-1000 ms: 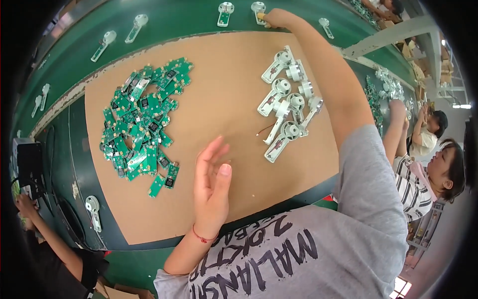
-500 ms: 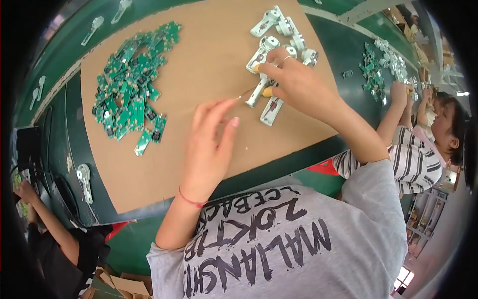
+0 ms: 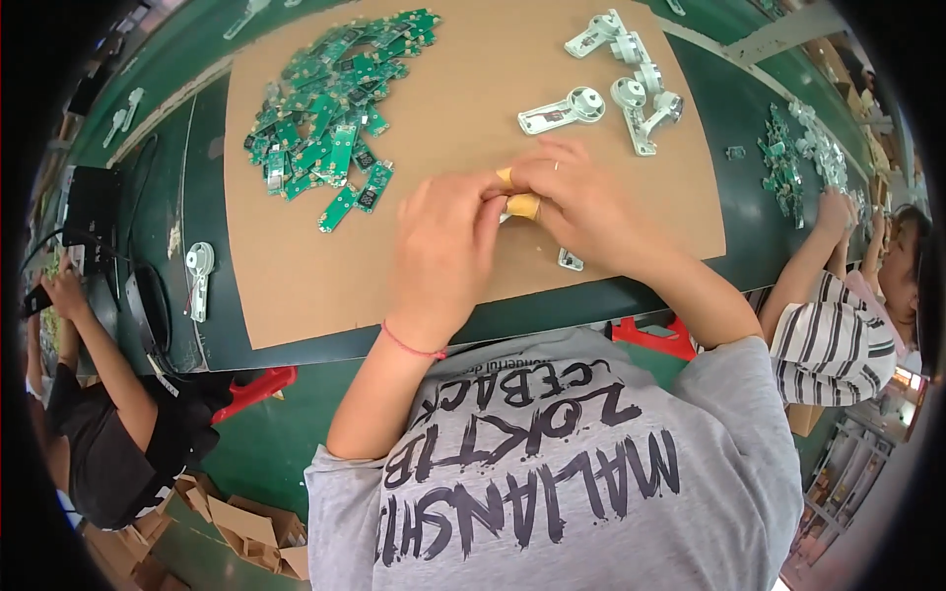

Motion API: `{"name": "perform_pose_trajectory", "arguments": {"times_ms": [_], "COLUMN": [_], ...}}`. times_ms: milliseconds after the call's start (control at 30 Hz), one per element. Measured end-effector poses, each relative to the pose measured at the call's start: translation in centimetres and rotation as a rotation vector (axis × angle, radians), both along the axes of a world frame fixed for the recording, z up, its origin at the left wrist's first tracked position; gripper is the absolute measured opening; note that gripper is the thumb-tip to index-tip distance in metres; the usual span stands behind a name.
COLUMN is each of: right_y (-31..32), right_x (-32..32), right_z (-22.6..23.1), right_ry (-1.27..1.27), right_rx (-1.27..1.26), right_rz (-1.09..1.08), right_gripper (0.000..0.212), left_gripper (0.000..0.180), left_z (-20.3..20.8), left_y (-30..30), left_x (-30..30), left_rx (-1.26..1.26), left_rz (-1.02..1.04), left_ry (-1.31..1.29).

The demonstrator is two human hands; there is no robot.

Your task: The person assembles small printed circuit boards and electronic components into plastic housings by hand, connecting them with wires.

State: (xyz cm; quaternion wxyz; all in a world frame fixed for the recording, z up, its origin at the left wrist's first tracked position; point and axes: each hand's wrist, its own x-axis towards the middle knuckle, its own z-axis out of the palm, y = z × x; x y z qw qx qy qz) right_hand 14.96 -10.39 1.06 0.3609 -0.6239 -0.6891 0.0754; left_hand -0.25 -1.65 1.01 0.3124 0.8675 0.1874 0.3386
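Note:
My left hand (image 3: 443,241) and my right hand (image 3: 589,205) meet over the brown board, fingers closed in a pinch. Between them is a white plastic housing (image 3: 505,216), mostly hidden by the fingers; only a sliver shows. Yellow covers (image 3: 523,206) wrap the right thumb and index fingertip. Below my right palm, the end of another white housing (image 3: 571,260) pokes out. Beyond the hands lies a white housing with a round head (image 3: 585,104), dark reddish parts inside its handle. Whether a wire is in the left fingers cannot be seen.
Green circuit boards (image 3: 340,148) lie heaped on the left of the brown board (image 3: 473,89). Several white housings (image 3: 645,79) cluster at the far right. One housing with wires (image 3: 199,281) rests on the green table at left. Co-workers sit on both sides.
My left hand has moved right to meet the right hand, which has turned inward with the housing. A thin wire seen at the left fingertips is now hidden. The view has shifted.

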Motion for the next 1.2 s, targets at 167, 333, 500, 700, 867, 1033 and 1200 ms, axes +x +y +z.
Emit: {"name": "perform_pose_trajectory", "arguments": {"times_ms": [167,333,500,700,867,1033,1200], "right_y": [0.2,0.3,-0.3,-0.9,-1.4,-1.4,-1.1], "right_x": [0.6,0.3,0.1,-0.9,-1.9,-2.9,-3.3], "right_z": [-0.3,1.3,1.5,3.4,4.7,4.6,4.7], "right_ry": [0.076,0.2,0.491,0.783,0.931,0.976,1.092], "right_rx": [-0.062,-0.204,-0.214,-0.333,-0.363,-0.268,-0.209], "right_rz": [-0.073,-0.096,-0.059,-0.002,0.007,-0.005,-0.002], "right_gripper": [0.015,0.011,0.009,0.011,0.012,0.013,0.011], "left_gripper": [0.025,0.021,0.017,0.014,0.031,0.039,0.022], "left_z": [0.1,0.3,2.3,2.0,1.8,2.1,1.9], "left_y": [3.8,5.7,4.6,2.3,0.5,-0.5,-1.2], "left_x": [-1.9,-3.0,-2.7,-2.5,-1.6,-0.8,-0.2], "left_rx": [0.101,0.069,-0.047,-0.703,-0.889,-0.69,-0.414], "left_rz": [0.298,0.333,0.266,-0.013,-0.178,-0.136,-0.057], "left_ry": [0.135,0.451,0.39,-0.089,-0.326,-0.341,-0.338]}}
